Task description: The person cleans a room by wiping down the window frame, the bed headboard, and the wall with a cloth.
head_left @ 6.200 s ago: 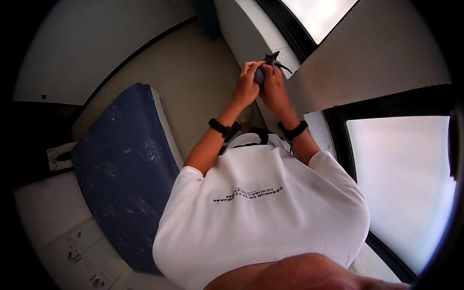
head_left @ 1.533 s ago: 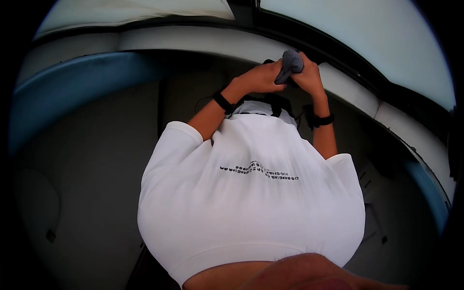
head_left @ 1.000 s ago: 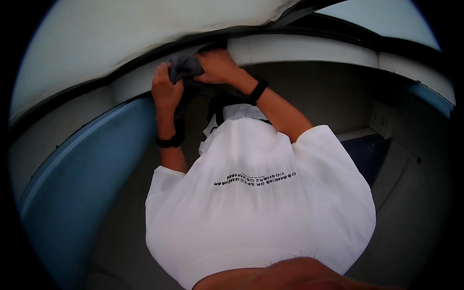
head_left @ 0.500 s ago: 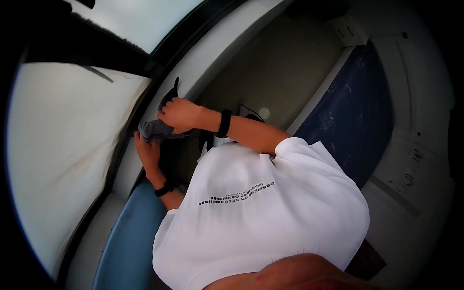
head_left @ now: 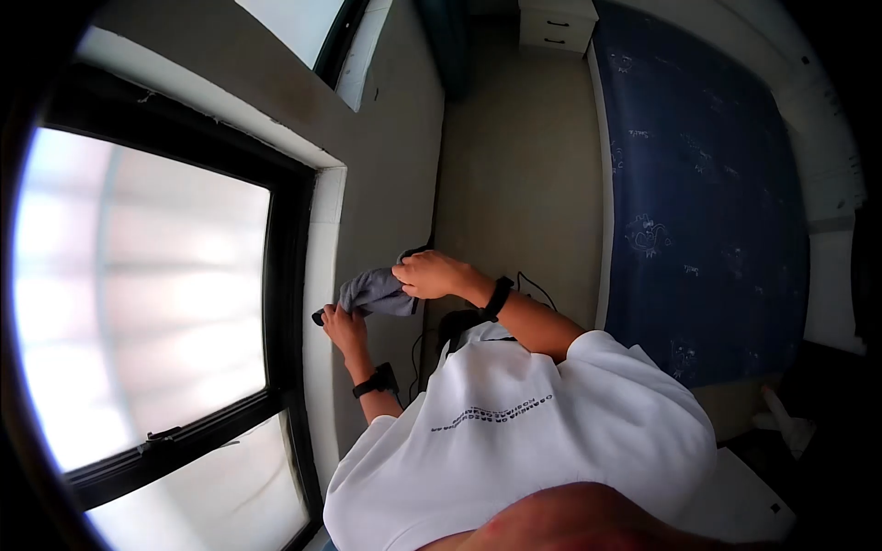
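Observation:
A grey cloth (head_left: 377, 292) is stretched between my two hands, beside the white window ledge. My left hand (head_left: 345, 331) grips its left end, fingers closed, close to the ledge; a small dark part sticks out there. My right hand (head_left: 432, 275) pinches the cloth's other side, with a dark edge showing behind the fingers. What that dark edge belongs to is mostly hidden. Each wrist wears a black band.
A black-framed window (head_left: 285, 275) with a white ledge (head_left: 323, 239) is on the left. On the right lies a blue patterned mattress (head_left: 698, 202). A white drawer unit (head_left: 557, 26) stands at the top, beyond the beige floor (head_left: 514, 156). A thin cable runs near my right forearm.
The view has swung round to the window, floor and mattress. The grey cloth, bunched between my hands before, is now spread wider, and my hands are further apart.

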The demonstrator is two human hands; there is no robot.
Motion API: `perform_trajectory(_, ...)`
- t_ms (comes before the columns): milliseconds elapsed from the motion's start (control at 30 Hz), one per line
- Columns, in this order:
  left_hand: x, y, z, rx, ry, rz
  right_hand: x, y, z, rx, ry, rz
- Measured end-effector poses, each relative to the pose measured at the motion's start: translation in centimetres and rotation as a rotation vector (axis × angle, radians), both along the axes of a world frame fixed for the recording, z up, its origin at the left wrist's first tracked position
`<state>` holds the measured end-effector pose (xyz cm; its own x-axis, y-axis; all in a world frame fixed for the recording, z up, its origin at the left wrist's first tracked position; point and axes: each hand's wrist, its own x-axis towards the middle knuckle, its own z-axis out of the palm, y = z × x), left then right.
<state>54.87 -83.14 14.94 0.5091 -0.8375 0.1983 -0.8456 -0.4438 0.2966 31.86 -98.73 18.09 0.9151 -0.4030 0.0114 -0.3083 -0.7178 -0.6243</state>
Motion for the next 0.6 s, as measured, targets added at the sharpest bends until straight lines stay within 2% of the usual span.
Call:
perform_trajectory(33,-1.7,-2.4,0.0,-0.017,0.166,-0.106,-2.1,-1.9,0.8,0.081,-0.008,-0.072)
perform_trajectory(67,-3.0,-4.7,-0.1,-0.02,0.165,-0.121,-3.7,-3.5,1.6,0.162,-0.022,-0.144)
perform_trajectory(133,-6.2,-11.1,1.6,0.449,0.418,-0.094,-7.9,-7.3,2.9,0.179,-0.142,-0.271)
perform_trajectory(167,-7.0,-12.8,0.1,0.144,0.393,-0.353,-9.0,-9.1,2.7,0.224,-0.229,-0.372)
perform_trajectory(200,-8.6,-15.9,0.5,0.162,0.385,-0.396,-10.7,-11.1,2.0,0.228,-0.24,-0.418)
perform_trajectory(267,-13.0,-21.3,2.3,0.097,0.538,-0.501,-15.1,-14.6,-0.2,0.128,-0.486,-0.826)
perform_trajectory(333,-16.6,-26.7,3.5,0.16,0.655,-0.598,-20.7,-18.1,-1.0,-0.068,-0.596,-1.022)
perform_trajectory(367,-18.2,-29.0,3.6,0.196,0.759,-0.655,-24.0,-19.0,1.2,0.163,-0.429,-1.126)
perform_trajectory(400,-19.9,-30.9,3.2,0.18,0.805,-0.639,-27.0,-20.0,0.5,0.121,-0.413,-1.185)
perform_trajectory(467,-22.9,-37.1,2.6,0.169,1.007,-0.758,-33.4,-23.7,-0.9,0.04,-0.338,-1.222)
perform_trajectory(500,-24.0,-40.1,2.9,0.333,0.922,-0.693,-36.7,-24.3,-1.9,0.059,-0.253,-1.234)
perform_trajectory(533,-25.3,-42.8,3.2,0.299,0.938,-0.684,-39.8,-25.1,-2.9,0.064,-0.157,-1.189)
perform_trajectory(600,-30.2,-47.7,3.8,0.256,0.72,-0.897,-44.7,-26.9,-4.6,0.121,-0.178,-1.019)
